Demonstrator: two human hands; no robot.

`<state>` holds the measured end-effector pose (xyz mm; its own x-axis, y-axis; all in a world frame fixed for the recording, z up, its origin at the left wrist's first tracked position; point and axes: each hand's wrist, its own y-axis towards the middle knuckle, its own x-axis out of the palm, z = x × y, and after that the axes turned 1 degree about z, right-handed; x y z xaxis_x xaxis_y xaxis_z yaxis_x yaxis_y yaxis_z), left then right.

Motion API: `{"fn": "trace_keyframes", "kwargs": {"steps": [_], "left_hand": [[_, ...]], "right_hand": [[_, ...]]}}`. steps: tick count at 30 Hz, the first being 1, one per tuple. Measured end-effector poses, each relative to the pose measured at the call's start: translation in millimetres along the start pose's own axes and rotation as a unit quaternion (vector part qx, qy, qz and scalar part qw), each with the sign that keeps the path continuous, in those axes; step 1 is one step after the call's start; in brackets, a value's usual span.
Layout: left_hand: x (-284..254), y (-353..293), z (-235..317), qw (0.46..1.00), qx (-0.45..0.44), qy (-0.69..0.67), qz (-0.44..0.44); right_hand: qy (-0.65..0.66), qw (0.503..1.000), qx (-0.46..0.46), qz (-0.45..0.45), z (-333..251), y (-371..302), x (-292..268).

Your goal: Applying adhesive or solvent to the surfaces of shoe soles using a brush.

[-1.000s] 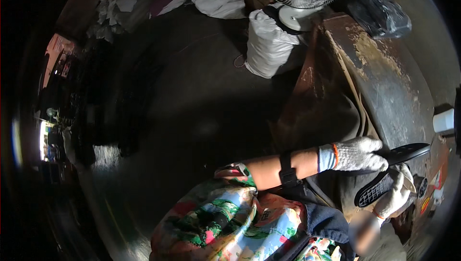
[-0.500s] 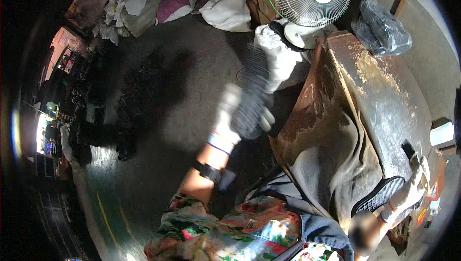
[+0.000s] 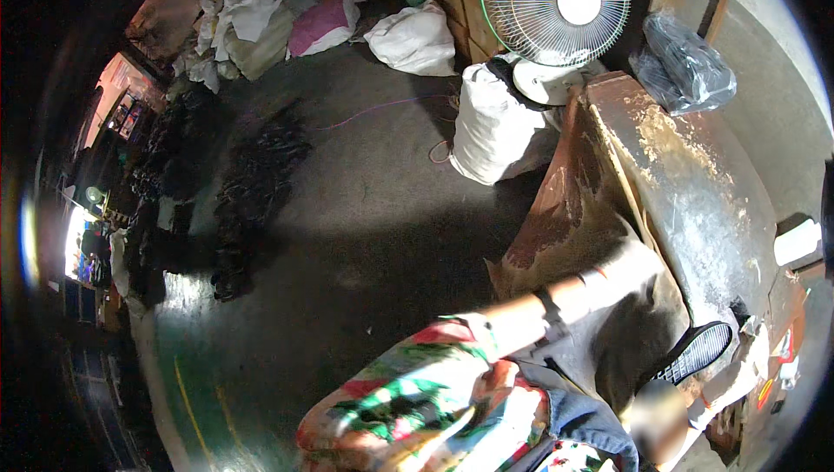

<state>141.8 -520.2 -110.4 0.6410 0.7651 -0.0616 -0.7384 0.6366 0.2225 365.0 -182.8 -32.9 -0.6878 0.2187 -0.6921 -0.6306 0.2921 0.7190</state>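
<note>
My left hand [image 3: 638, 265], in a white glove, reaches right across a stained brown-grey sheet [image 3: 556, 229] draped over the front of the work surface. Motion smears its fingers; I see nothing distinct in it. At the lower right, my right hand [image 3: 751, 349] is in a pale glove beside a black shoe sole [image 3: 700, 352] with a ridged tread. The sole lies tilted on the near edge of the work surface [image 3: 695, 194], which is worn and whitish. A small dark piece [image 3: 739, 309] shows by the right fingertips, which are mostly hidden.
A white-faced fan [image 3: 560, 11] stands beyond the surface, next to a full white sack [image 3: 491, 129]. A clear plastic bag of dark items [image 3: 691, 68] is at the far right. Dark heaps [image 3: 256, 185] lie on the floor at left; more sacks [image 3: 413, 40] line the back.
My left hand has swung from over the floor at left to the draped sheet at right. The dark ridged sole it held is no longer visible there. My right hand stays near the other sole.
</note>
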Motion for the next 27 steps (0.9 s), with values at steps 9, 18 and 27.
{"fn": "trace_keyframes", "kwargs": {"steps": [9,18,27], "left_hand": [[135,-12,72,0.931,-0.099,0.330,-0.117],[137,10,-20,0.899,0.163,0.351,-0.203],[132,-22,48,0.943,-0.084,0.275,-0.167]], "right_hand": [[0.259,0.957,0.129,-0.004,-169,47,-65],[0.318,0.883,0.303,0.164,11,29,-94],[-0.010,0.965,0.262,-0.015,93,40,-60]]}}
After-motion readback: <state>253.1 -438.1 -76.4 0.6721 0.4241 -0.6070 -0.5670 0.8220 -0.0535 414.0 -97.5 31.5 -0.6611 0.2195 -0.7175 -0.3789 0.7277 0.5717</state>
